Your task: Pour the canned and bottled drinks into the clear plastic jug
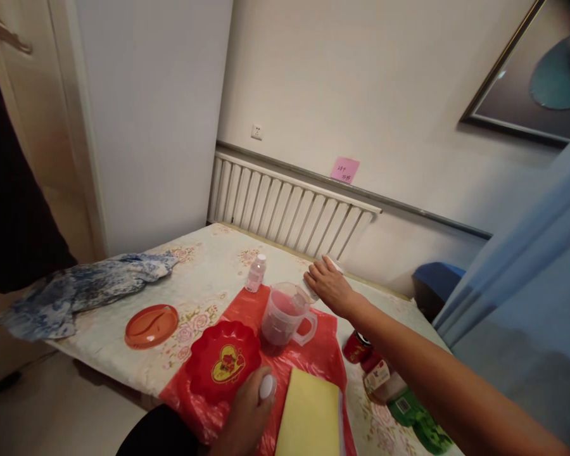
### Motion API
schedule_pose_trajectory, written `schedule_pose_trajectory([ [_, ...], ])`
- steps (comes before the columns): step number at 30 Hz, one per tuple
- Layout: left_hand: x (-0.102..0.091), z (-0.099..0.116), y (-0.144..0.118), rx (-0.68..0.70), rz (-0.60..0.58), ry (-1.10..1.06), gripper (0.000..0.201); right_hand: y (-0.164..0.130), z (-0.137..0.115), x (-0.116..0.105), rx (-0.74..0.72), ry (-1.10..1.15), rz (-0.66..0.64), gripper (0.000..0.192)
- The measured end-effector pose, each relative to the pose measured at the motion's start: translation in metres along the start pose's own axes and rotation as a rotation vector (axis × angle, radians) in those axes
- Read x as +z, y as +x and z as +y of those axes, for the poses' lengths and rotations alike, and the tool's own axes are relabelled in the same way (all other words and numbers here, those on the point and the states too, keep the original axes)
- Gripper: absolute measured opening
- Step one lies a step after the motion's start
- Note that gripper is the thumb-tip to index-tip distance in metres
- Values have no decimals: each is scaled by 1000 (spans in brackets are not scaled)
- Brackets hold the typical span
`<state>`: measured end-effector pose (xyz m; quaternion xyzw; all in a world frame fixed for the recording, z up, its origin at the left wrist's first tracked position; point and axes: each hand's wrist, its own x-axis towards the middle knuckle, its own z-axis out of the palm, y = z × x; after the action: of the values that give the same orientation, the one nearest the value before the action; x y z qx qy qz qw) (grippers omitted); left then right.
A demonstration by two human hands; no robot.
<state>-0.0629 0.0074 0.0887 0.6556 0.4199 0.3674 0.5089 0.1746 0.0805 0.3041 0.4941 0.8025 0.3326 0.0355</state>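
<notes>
Two hands hold things at the table (209, 253)

A red bowl (209, 351) sits near the front edge. The left hand (247, 405) curls around a white-topped thing (268, 386). A clear jug (279, 326) stands on a red sheet (243, 307). Near the back edge, the right hand (330, 288) grips a pale thing (336, 264), mostly hidden.

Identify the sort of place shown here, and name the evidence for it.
Probably a room in a home, though which room is unclear: there is a radiator, a framed picture and a flowered tablecloth.
</notes>
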Motion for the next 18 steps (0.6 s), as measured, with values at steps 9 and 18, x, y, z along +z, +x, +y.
schedule_pose_trajectory([
  [9, -2, 15, 4, 60, -5, -13, 27, 0, -7, 5, -53, -107, 26, 27],
  [18, -14, 59, 24, 70, 25, 55, 36, -23, -5, 28, 296, 208, -83, 41],
])
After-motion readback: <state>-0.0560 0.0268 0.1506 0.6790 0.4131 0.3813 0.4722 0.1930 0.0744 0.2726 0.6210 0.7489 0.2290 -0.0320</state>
